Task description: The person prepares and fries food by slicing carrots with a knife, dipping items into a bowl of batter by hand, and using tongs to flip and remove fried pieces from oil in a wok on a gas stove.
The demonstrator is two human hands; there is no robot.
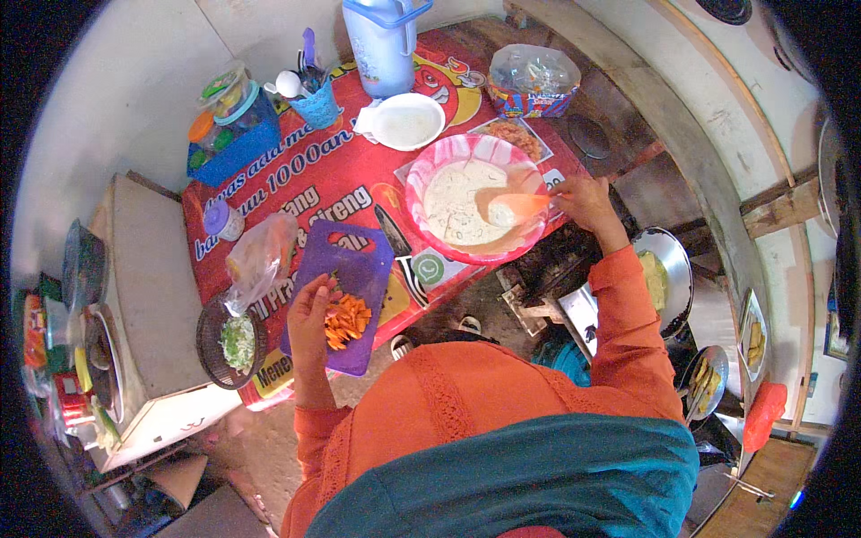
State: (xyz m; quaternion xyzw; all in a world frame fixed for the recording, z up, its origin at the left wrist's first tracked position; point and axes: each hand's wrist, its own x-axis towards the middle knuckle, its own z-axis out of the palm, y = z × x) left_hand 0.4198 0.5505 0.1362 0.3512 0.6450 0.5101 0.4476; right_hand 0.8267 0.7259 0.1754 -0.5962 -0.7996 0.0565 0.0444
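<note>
My right hand grips the handle of an orange plastic ladle. The ladle's head rests in pale, lumpy batter inside a pink and white plastic basin. Over the left edge of a purple cutting board is my left hand, its fingers bent close to a heap of chopped carrots. A small green bit shows by its fingertips; whether the hand holds it is unclear. Left of the board lie a clear plastic bag and a dark mesh basket with shredded greens.
A printed red cover spans the table. At its back stand a light-blue pitcher, a white bowl, a blue utensil cup and a blue basket of jars. Pans of food are at the right.
</note>
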